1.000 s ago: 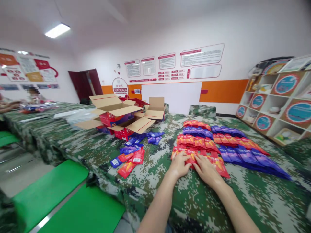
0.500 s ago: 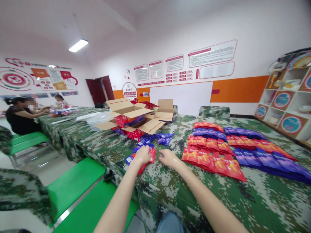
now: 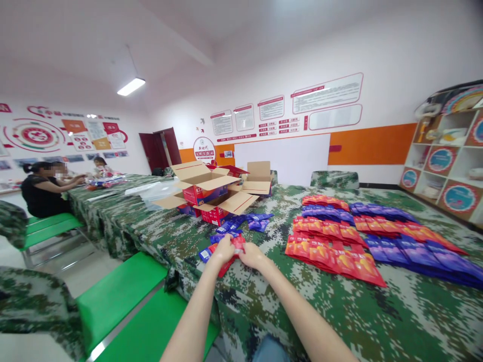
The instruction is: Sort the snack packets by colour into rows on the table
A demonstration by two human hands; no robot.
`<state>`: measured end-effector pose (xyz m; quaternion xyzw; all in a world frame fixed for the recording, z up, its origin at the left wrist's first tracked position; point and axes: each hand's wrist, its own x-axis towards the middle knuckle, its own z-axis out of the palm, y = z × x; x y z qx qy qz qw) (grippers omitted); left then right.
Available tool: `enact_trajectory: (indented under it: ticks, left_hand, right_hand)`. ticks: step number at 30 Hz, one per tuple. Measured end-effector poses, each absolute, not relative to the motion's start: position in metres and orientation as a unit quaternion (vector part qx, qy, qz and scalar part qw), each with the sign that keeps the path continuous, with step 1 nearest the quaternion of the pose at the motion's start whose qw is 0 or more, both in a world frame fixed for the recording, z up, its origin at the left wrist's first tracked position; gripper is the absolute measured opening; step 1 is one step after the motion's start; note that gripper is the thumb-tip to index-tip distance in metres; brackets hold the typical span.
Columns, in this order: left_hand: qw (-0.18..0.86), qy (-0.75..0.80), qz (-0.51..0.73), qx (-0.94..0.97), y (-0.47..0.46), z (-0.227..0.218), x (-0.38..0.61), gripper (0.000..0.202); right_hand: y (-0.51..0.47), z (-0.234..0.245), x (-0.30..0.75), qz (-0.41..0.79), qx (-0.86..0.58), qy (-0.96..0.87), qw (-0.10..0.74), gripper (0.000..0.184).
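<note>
My left hand (image 3: 225, 250) is closed on a small red packet (image 3: 237, 243) just above the table. At the packet's right edge, the fingers of my right hand (image 3: 252, 255) are pinched on it too. Under and around my left hand lie more red packets (image 3: 223, 270) and a blue-purple packet (image 3: 205, 255). Farther off, loose blue-purple packets (image 3: 259, 221) lie in front of the cartons. To the right, overlapping rows of red-orange packets (image 3: 335, 256) and purple packets (image 3: 418, 254) are laid out flat.
Open cardboard cartons (image 3: 206, 193) with spread flaps stand stacked beyond my hands. A camouflage cloth (image 3: 287, 301) covers the long table. Green seats (image 3: 124, 294) line its left side, where a person in black (image 3: 45, 193) sits. Shelves (image 3: 445, 171) stand at the right.
My right hand has moved left from the bare cloth and taken hold of the red packet's edge. My left hand keeps its grip. The camera view has shifted slightly.
</note>
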<state>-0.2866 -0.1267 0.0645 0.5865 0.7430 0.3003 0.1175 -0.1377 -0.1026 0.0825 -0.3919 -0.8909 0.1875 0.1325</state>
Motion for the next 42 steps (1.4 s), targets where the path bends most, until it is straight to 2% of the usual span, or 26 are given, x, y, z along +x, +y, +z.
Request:
enact_trajectory:
  ticks: [4, 12, 14, 16, 19, 21, 24, 29, 37, 42]
  left_hand:
    - [0.135, 0.714, 0.364, 0.583, -0.124, 0.067, -0.274, 0.028]
    - [0.181, 0.664, 0.464, 0.558, -0.106, 0.066, -0.238, 0.024]
    - [0.171, 0.669, 0.488, 0.533, -0.103, 0.061, -0.232, 0.028]
    - [0.189, 0.667, 0.525, 0.494, -0.101, 0.055, -0.226, 0.036]
    - [0.345, 0.565, 0.615, 0.428, -0.095, 0.051, -0.213, 0.040]
    - [0.451, 0.464, 0.660, 0.383, -0.089, 0.056, -0.201, 0.040]
    - [0.491, 0.411, 0.687, 0.343, -0.078, 0.070, -0.178, 0.039]
    - [0.513, 0.383, 0.680, 0.357, -0.062, 0.090, -0.135, 0.039]
    - [0.529, 0.410, 0.632, 0.392, -0.051, 0.082, -0.057, 0.045]
    - [0.528, 0.347, 0.563, 0.533, -0.052, 0.077, -0.025, 0.053]
  right_hand:
    - [-0.100, 0.080, -0.129, 0.165, -0.383, -0.892, 0.171, 0.037]
    - [-0.078, 0.072, -0.106, 0.117, -0.473, -0.844, 0.225, 0.032]
    - [-0.068, 0.070, -0.095, 0.166, -0.472, -0.824, 0.267, 0.034]
    - [-0.061, 0.069, -0.083, 0.270, -0.449, -0.784, 0.332, 0.039]
    - [-0.062, 0.067, -0.064, 0.471, -0.383, -0.668, 0.430, 0.044]
    - [-0.071, 0.068, -0.050, 0.562, -0.347, -0.598, 0.454, 0.046]
    - [-0.085, 0.071, -0.024, 0.607, -0.318, -0.576, 0.446, 0.041]
    - [-0.096, 0.072, 0.022, 0.586, -0.286, -0.611, 0.449, 0.032]
    - [-0.090, 0.060, 0.070, 0.386, -0.426, -0.659, 0.485, 0.029]
    - [-0.078, 0.066, 0.120, 0.366, -0.466, -0.604, 0.533, 0.032]
